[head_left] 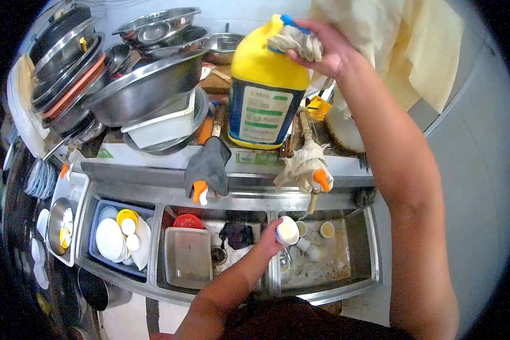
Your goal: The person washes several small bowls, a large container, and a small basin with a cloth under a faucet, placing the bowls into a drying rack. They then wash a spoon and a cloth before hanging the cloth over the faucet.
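Observation:
My left hand [273, 238] is closed around a small white cup [287, 232] above the divider between the middle and right basins. Its mouth faces up and the inside looks pale yellow. My right hand [322, 48] is up at the top of a large yellow jug [264, 85] with a dark blue lower part and a white label. The fingers are closed on a crumpled whitish cloth [297, 44], against the jug's blue top [292, 24]. The jug stands upright on the ledge behind the sink. Several cups [327, 229] lie or stand in the right basin.
Two taps with orange levers, one wrapped in grey cloth [208, 164], one in beige cloth [307, 165], reach over the sink. Stacked steel bowls [147, 85] crowd the ledge at left. A blue tub [94, 226] holds dishes; a clear container [188, 258] sits in the middle basin.

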A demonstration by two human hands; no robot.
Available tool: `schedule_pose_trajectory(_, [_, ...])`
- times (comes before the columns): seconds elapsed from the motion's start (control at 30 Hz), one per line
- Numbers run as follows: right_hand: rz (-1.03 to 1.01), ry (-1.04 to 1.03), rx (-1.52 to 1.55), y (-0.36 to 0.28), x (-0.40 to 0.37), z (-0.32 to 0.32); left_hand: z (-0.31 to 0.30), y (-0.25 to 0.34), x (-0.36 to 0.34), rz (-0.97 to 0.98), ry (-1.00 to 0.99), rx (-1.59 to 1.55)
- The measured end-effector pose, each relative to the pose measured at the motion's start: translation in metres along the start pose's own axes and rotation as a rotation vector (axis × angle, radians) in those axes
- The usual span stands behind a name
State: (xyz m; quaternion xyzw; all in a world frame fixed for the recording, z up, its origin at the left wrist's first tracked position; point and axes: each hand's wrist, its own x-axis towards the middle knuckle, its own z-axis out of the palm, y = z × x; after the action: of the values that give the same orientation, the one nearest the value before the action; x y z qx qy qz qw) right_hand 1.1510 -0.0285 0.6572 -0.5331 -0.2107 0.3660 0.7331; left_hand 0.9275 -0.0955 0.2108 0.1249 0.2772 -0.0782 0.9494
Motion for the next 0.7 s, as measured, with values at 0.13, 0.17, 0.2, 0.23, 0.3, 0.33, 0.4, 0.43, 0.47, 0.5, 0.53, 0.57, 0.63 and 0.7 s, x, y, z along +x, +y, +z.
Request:
schedule_pose_trajectory(0.13, [-0.096,0.101,0.019,0.014,-0.024,0.010,0.007,-0.001,-0.014,-0.015,0.010,-0.027])
schedule_pose_trajectory(0.17, [-0.077,0.111,0.026,0.024,-0.033,0.009,0.007,-0.002,-0.016,0.010,0.020,-0.021])
schedule_pose_trajectory(0.2, [-0.002,-0.009,0.086,0.037,-0.045,0.006,0.005,-0.003,-0.018,0.014,0.039,-0.021])
schedule_pose_trajectory(0.23, [0.068,-0.128,0.150,0.052,-0.059,0.005,0.004,-0.002,-0.018,0.019,0.058,-0.018])
schedule_pose_trajectory(0.3, [0.148,-0.145,0.231,0.108,-0.099,0.004,-0.009,-0.005,-0.011,0.024,0.006,0.014])
schedule_pose_trajectory(0.33, [0.218,-0.070,0.278,0.140,-0.120,-0.003,-0.011,-0.006,-0.011,0.006,-0.030,-0.042])
schedule_pose_trajectory(0.4, [0.372,0.045,0.471,0.210,-0.163,-0.032,-0.012,-0.008,-0.017,-0.024,-0.094,-0.112])
schedule_pose_trajectory(0.43, [0.395,0.149,0.530,0.236,-0.189,-0.043,-0.003,-0.006,-0.025,-0.035,-0.128,-0.126])
schedule_pose_trajectory(0.47, [0.458,0.169,0.565,0.268,-0.208,-0.066,0.007,-0.006,-0.035,-0.028,-0.129,-0.135])
schedule_pose_trajectory(0.5, [0.461,0.191,0.583,0.289,-0.226,-0.088,-0.003,-0.011,-0.030,-0.054,-0.155,-0.130])
schedule_pose_trajectory(0.53, [0.460,0.238,0.647,0.304,-0.242,-0.108,0.000,-0.013,-0.031,-0.074,-0.235,-0.124])
schedule_pose_trajectory(0.57, [0.457,0.288,0.717,0.312,-0.256,-0.117,0.002,-0.018,-0.034,-0.098,-0.310,-0.118])
schedule_pose_trajectory(0.63, [0.442,0.488,0.670,0.323,-0.271,-0.128,0.007,-0.028,-0.032,-0.118,-0.305,-0.046])
schedule_pose_trajectory(0.7, [0.431,0.671,0.610,0.325,-0.277,-0.139,0.019,-0.040,-0.031,-0.127,-0.156,-0.001])
